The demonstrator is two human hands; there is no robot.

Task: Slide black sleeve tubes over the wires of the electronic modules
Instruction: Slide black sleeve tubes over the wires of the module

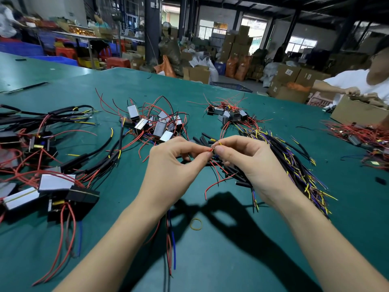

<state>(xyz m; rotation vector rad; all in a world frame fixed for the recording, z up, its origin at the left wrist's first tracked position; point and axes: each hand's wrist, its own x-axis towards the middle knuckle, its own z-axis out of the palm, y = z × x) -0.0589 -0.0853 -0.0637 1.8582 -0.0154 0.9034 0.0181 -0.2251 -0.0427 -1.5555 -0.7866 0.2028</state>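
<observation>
Pinching thin, limp wire tips (pixel 213 149) between left hand (pixel 174 163) and right hand (pixel 246 159); both grips narrow, best held near the ends.

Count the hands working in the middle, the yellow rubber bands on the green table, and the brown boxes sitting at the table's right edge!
Hands: 2, the left hand and the right hand, both pinching wires
Yellow rubber bands: 1, the rubber band
Brown boxes: 1, the cardboard box
Total: 4
</observation>
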